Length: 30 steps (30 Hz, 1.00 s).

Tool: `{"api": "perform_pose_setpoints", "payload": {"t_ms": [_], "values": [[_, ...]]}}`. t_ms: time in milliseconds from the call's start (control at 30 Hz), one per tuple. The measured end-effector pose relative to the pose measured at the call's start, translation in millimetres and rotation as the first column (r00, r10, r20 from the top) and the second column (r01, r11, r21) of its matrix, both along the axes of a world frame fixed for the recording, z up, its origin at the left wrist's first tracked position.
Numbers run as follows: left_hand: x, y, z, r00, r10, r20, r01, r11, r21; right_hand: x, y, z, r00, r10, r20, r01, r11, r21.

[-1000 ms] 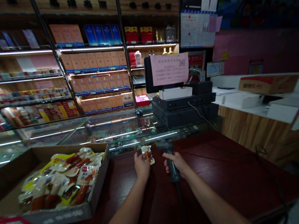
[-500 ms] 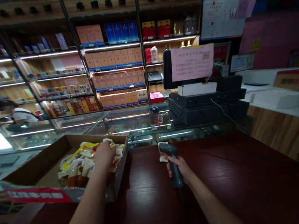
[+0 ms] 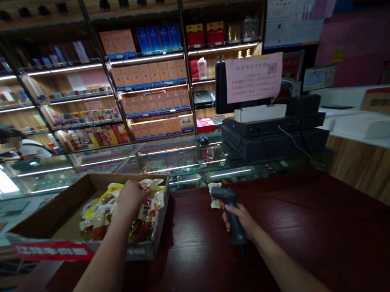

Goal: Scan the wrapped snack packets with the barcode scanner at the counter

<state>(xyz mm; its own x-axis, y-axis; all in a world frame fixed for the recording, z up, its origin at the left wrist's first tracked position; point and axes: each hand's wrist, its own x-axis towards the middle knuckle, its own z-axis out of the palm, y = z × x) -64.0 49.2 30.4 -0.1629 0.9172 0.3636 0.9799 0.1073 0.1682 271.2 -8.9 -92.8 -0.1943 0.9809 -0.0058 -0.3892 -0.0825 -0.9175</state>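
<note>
My left hand [image 3: 133,196] is inside a low cardboard tray [image 3: 161,215], down on a heap of plastic snack packets [image 3: 149,211]. Its fingers curl onto a packet at the heap's right side; the tips are partly hidden. The packets are clear and yellow, with brown food showing through. Wrapped round the handle of a dark barcode scanner [image 3: 235,226] is my right hand [image 3: 241,217]. The scanner's head points left, just above the table. A single small packet [image 3: 214,190] lies beside and partly behind the scanner head.
The dark red table [image 3: 200,273] meets a glass display counter [image 3: 168,162]. A monitor with a pink notice [image 3: 254,77] stands on black equipment [image 3: 275,140]. A person [image 3: 28,147] is at the far left. Shelves of boxes [image 3: 153,103] line the back, and the scanner's cable trails towards me.
My left hand has shifted slightly left over the packets, uncovering more of those at the tray's right side. The view has moved a little; the scanner stays in my right hand.
</note>
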Motion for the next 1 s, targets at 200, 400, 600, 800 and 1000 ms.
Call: {"api": "perform_pose_setpoints", "payload": {"t_ms": [200, 400, 600, 800, 1000], "values": [[47.9, -26.7, -1.5, 0.956, -0.201, 0.211, 0.081, 0.879, 0.471, -1.6, -3.8, 6.5, 0.999, -0.015, -0.028, 0.015, 1.0, -0.013], [124.5, -45.5, -44.6, 0.752, -0.333, 0.569, 0.079, 0.902, 0.424, -0.3, -5.6, 6.8, 0.996, -0.017, -0.085, 0.02, 0.999, 0.033], [138.4, -34.4, -117.0, 0.53, -0.263, 0.806, 0.019, 0.954, 0.299, 0.3, -6.6, 4.4, 0.997, 0.002, -0.081, 0.003, 0.998, 0.068], [130.4, -30.3, -134.0, 0.59, -0.273, 0.759, -0.031, 0.932, 0.36, -3.7, -11.7, 7.1, 0.993, 0.113, -0.025, -0.11, 0.989, 0.101], [131.7, -30.0, -137.5, 0.627, -0.31, 0.715, 0.014, 0.922, 0.388, -5.4, -12.4, 6.1, 0.992, 0.127, 0.004, -0.127, 0.986, 0.11]]}}
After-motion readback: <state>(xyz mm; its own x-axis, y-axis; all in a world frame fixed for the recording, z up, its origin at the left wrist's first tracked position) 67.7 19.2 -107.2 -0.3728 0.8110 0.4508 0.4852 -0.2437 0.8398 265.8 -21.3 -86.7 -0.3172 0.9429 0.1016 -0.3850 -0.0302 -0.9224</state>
